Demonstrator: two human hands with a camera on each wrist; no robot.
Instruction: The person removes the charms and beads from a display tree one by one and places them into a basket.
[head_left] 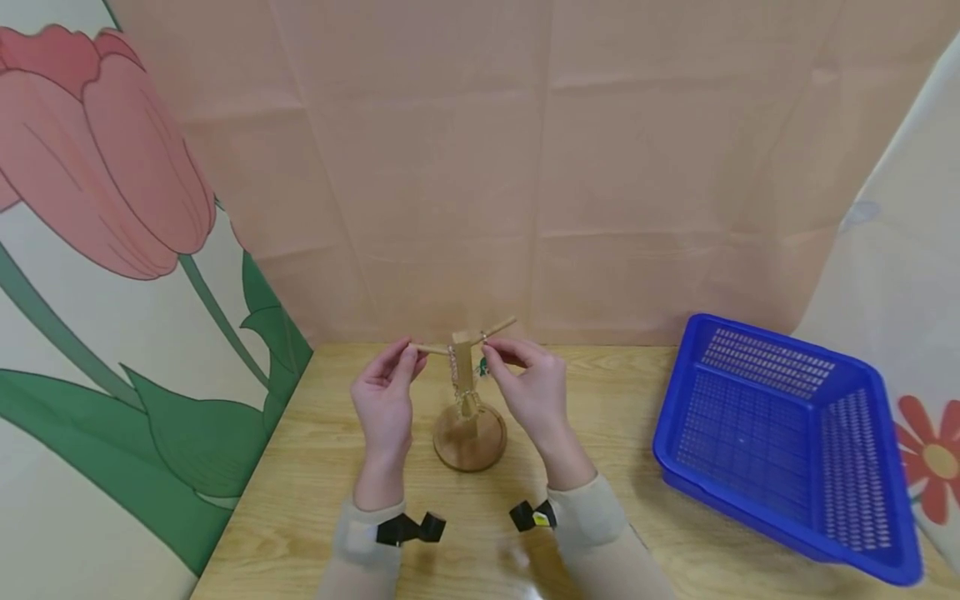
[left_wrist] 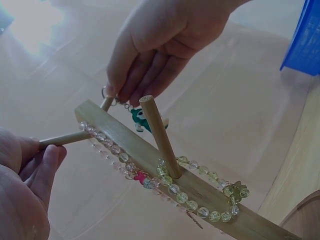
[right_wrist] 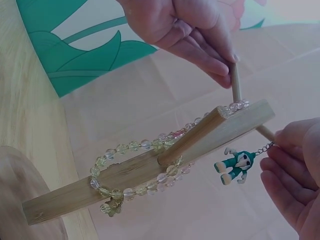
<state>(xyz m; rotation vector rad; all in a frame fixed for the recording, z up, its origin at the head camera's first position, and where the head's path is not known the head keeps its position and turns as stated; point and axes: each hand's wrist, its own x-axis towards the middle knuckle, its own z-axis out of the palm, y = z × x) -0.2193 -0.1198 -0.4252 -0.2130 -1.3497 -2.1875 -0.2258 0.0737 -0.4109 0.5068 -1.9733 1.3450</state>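
A small wooden stand [head_left: 468, 404] sits on the desk [head_left: 315, 467] straight ahead of the person, between the two hands, its post upright on a round base. Pegs stick out near the top of the post: one points left, one slants up to the right, and the wrist views show a third coming toward the viewer.

The left hand [head_left: 384, 398] is raised just left of the post, thumb and fingers pinching the tip of the left peg [left_wrist: 65, 138], whose long axis runs sideways toward that hand. The right hand [head_left: 528, 387] is just right of the post, its fingers curled and pinching the ring and short chain of a little green figure charm [right_wrist: 234, 165], which dangles beside the post and touches the right peg's root. Both hands are about equally close to the stand.

A bead bracelet [left_wrist: 170, 182] of pale yellow-green and clear beads hangs on the post, looped around the front peg [left_wrist: 159, 135].

A blue basket [head_left: 787, 442] stands well apart on the right of the desk.
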